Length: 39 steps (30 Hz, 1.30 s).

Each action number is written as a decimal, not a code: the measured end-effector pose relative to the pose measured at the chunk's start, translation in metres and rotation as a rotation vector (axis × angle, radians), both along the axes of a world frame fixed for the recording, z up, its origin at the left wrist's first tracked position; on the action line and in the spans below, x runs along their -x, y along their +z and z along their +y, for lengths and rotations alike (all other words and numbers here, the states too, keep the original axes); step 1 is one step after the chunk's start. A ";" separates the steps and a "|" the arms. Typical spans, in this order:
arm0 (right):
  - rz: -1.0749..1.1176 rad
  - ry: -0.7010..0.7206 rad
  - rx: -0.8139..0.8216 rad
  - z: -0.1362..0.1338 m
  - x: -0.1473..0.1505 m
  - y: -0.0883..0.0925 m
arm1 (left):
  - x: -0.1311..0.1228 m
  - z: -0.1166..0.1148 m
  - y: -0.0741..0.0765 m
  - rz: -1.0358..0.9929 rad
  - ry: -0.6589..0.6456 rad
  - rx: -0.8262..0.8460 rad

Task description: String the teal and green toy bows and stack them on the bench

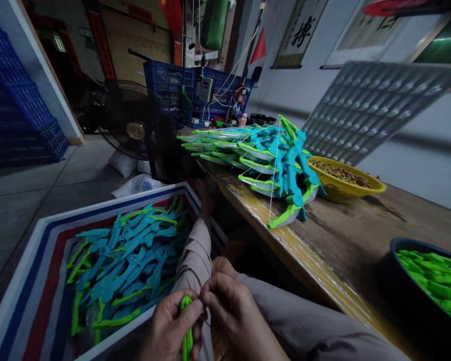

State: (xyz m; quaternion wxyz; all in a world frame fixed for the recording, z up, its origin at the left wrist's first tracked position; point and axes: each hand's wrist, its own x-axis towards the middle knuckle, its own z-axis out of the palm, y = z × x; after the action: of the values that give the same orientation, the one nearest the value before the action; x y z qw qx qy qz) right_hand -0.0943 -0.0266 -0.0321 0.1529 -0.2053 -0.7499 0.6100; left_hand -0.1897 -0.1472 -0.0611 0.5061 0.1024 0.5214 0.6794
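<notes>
From the head camera, low over the lap: the left hand point(169, 321) pinches a bright green plastic bow limb point(187, 326), while the right hand point(229, 311) presses its fingertips against the tip, apparently threading string. Next comes steady tension. A striped bin of teal bow parts point(33, 271) sits left; finished bows point(270, 155) pile on the wooden bench point(342, 235).

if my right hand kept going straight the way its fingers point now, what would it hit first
Most likely the left hand. The right hand points leftward, its fingertips already meeting the left hand's at the green plastic piece pinched there. Beyond lies the striped box of teal and green parts, though depth is hard to judge.
</notes>
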 end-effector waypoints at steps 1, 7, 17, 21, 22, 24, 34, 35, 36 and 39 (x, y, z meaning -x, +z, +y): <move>0.027 -0.025 0.043 -0.001 0.000 -0.001 | 0.000 -0.001 0.001 -0.004 -0.003 -0.005; 0.157 -0.071 -0.293 -0.009 -0.004 0.003 | -0.002 -0.008 0.003 -0.049 0.038 0.007; 0.237 -0.013 -0.519 -0.015 -0.011 0.011 | -0.005 -0.011 0.004 -0.009 0.144 0.093; 0.220 0.000 -0.585 -0.015 -0.011 0.015 | -0.003 -0.013 -0.004 -0.011 0.068 0.066; 0.208 -0.011 -0.602 -0.015 -0.011 0.015 | -0.003 -0.013 -0.005 -0.019 0.054 0.055; 0.185 -0.049 -0.616 -0.017 -0.010 0.013 | -0.002 -0.011 -0.005 -0.033 0.035 0.034; 0.226 -0.108 -0.598 -0.020 -0.010 0.005 | 0.001 -0.009 0.008 -0.198 0.016 -0.064; 0.227 -0.110 -0.598 -0.019 -0.011 0.004 | 0.001 -0.010 0.010 -0.218 0.030 -0.069; 0.229 -0.114 -0.602 -0.019 -0.012 0.003 | 0.001 -0.010 0.012 -0.231 0.039 -0.074; 0.230 -0.116 -0.597 -0.019 -0.014 0.002 | 0.000 -0.009 0.017 -0.249 0.046 -0.087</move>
State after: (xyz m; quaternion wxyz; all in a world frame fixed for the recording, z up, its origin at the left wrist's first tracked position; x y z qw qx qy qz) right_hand -0.0801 -0.0456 -0.0306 0.3244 -0.1234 -0.8606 0.3726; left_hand -0.1898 -0.1566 -0.0444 0.5464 0.0272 0.4269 0.7200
